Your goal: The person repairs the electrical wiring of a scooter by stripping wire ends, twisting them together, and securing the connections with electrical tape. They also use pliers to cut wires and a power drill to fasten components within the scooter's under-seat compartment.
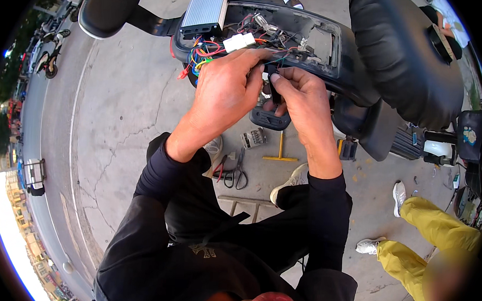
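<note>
My two hands meet at the near side of an open scooter compartment [289, 23] full of wiring. My right hand [307, 97] pinches a small black piece [274, 86] between thumb and fingers; its exact kind is unclear. Close beside it, my left hand [225, 82] has its fingers bent and drawn together, and what they hold is hidden. Thin wires pass near both sets of fingertips. A silver finned controller box [205, 12] rests on the compartment's left end, with coloured wires [205, 52] and a white connector [239, 42] near my left hand.
On the ground lie scissors [239, 174], red-handled pliers [220, 168], a yellow T-handle tool [281, 149] and a bit set [253, 138]. A black padded seat [404, 55] rises at the right. Another person in yellow trousers [437, 221] is at lower right.
</note>
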Motion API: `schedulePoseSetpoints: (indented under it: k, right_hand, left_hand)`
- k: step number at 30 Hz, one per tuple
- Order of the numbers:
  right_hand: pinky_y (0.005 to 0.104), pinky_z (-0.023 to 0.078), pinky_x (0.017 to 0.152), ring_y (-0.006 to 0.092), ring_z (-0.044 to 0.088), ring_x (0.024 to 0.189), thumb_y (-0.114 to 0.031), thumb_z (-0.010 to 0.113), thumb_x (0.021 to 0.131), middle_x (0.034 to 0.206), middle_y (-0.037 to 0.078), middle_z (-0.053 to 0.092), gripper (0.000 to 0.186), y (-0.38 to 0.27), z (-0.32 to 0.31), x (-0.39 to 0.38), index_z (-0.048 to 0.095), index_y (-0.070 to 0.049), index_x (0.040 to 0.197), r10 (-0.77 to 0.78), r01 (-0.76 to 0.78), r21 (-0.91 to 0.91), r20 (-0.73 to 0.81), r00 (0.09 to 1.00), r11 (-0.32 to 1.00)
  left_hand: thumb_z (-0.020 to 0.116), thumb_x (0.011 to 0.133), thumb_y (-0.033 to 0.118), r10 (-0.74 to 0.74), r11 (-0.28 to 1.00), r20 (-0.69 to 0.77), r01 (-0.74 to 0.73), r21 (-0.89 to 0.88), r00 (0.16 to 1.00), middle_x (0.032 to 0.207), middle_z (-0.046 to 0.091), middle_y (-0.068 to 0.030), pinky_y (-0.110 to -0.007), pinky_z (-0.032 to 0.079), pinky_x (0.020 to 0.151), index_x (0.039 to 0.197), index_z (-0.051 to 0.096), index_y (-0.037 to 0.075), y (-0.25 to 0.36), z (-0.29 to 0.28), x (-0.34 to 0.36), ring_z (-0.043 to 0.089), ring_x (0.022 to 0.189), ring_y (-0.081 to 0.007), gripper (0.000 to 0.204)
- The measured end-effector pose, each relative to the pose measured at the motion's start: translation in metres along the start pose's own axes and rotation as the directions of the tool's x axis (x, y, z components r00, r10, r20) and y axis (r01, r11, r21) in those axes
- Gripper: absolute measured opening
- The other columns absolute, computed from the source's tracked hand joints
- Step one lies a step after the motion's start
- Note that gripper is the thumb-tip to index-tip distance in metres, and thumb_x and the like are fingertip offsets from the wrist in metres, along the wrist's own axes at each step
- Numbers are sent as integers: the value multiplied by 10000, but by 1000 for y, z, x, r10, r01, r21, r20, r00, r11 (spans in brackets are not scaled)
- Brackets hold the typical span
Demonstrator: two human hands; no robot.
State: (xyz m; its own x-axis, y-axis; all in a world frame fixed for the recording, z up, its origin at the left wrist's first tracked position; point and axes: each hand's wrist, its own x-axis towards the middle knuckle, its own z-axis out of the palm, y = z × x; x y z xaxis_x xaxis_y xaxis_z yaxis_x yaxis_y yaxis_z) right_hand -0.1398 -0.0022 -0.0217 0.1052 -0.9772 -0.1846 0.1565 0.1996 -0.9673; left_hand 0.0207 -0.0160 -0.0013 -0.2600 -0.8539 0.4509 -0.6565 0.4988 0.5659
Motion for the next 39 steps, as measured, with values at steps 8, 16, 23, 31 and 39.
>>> schedulePoseSetpoints:
  k: [8,16,23,31,39]
  right_hand:
    - [240,478,457,127,665,546,-148,628,955,770,72,701,248,2,-5,13,693,82,1020,53,-53,-75,7,999,996]
    - [237,462,444,112,661,544,-170,668,954,745,48,685,231,7,-3,14,696,53,1006,6,-8,-79,-27,1000,997]
    - [236,474,478,111,651,568,-137,681,951,758,43,680,192,2,-4,15,689,49,998,7,-8,-45,-9,1000,999]
    - [213,458,511,101,660,637,-153,680,957,812,41,699,195,4,-10,17,693,33,1018,-13,14,-22,54,998,1000]
    - [224,463,591,88,681,757,-235,615,986,913,15,724,217,1,-18,13,714,-46,1026,83,-101,133,135,987,986]
  left_hand:
    - [602,930,59,-21,999,8,20,27,1000,911,738,-162,-303,503,597,1141,715,14,7,-3,5,653,621,-183,243]
    - [596,938,62,-53,999,26,53,-9,998,712,686,-126,-292,472,532,1138,712,7,2,0,1,613,531,-146,237]
    - [613,939,81,-104,994,62,105,-13,993,672,655,-104,-287,445,510,1107,711,2,5,-4,4,575,508,-129,210]
    - [664,922,76,-122,992,83,124,-22,989,707,672,-84,-268,447,505,1000,691,-4,1,-1,2,584,504,-111,114]
    - [680,863,25,34,998,-11,-34,-50,999,791,680,-108,-360,511,568,981,679,45,-8,5,-4,664,655,-297,120]
